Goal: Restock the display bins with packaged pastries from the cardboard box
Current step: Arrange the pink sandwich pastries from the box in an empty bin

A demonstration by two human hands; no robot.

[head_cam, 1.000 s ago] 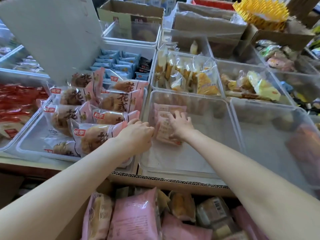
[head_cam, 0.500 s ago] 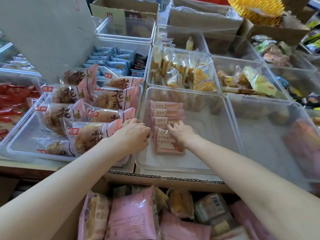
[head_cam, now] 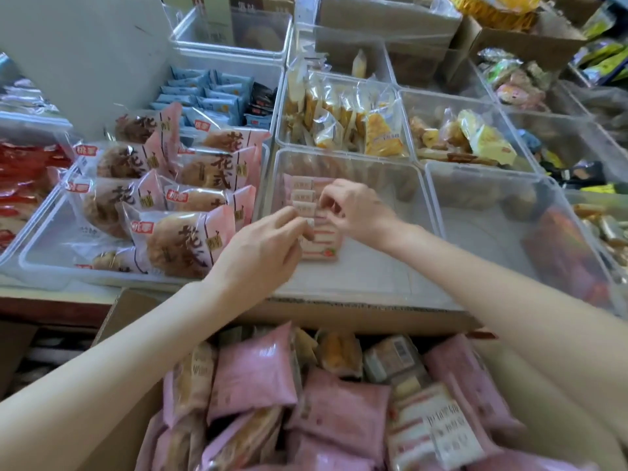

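Pink packets (head_cam: 314, 226) are pinched by both the left hand (head_cam: 261, 253) and right hand (head_cam: 356, 212) fingers inside the clear bin (head_cam: 418, 232), likely to square the row.

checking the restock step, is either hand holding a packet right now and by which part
Both hands are at the row of small pink packets in the clear bin. The left hand pinches a packet's near-left edge; the right hand's grip is at a packet's top edge, though blurred.

Odds and ends around the shelf

A pale board (head_cam: 85, 52) leans upright at the back left. A yellow spiky item (head_cam: 496, 6) sits in a brown carton (head_cam: 516, 42) at the back right, beside green packets (head_cam: 605, 59).
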